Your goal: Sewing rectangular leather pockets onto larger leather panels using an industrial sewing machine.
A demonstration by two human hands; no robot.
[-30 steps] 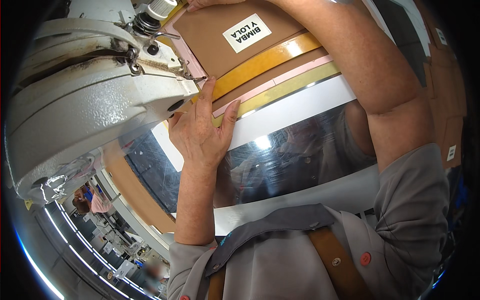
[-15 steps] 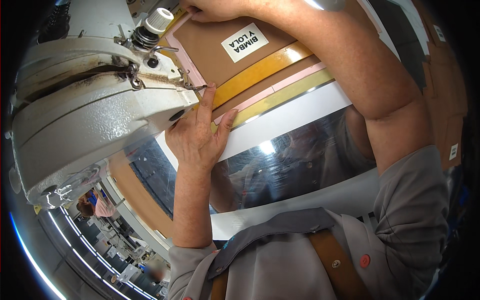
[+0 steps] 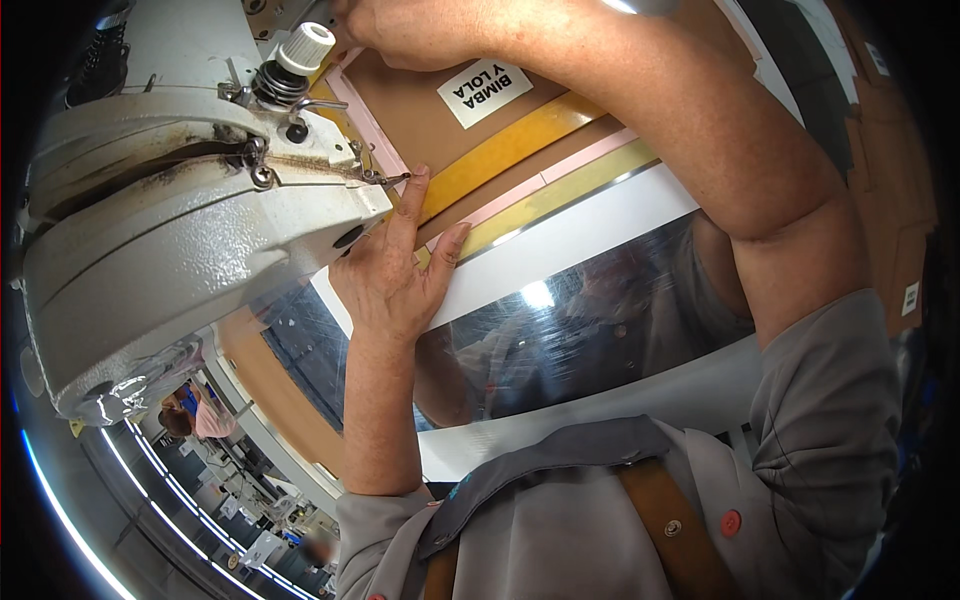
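A brown flat panel [image 3: 400,95] bears a white printed label [image 3: 485,93] and lies beside the white sewing machine head [image 3: 190,250]. A shiny amber strip [image 3: 510,150] crosses it, and pale pink borders [image 3: 550,178] run along its edges. My left hand [image 3: 390,275] rests with fingers spread at the panel's near left corner, its index fingertip close to the thin metal part under the machine. Past the label, at the top edge, my right hand [image 3: 410,30] reaches over the panel's far side. Its fingers are mostly out of sight there.
A thread tension knob [image 3: 305,48] juts from the machine. In front of the panel lies a shiny scratched plate [image 3: 560,330] on a white surface. Stacked brown pieces [image 3: 890,200] stand at the right. A person in pink [image 3: 210,412] is far off at lower left.
My right hand has moved left and slightly up along the panel's far side. The panel and label have shifted slightly left. My left hand has moved slightly with them.
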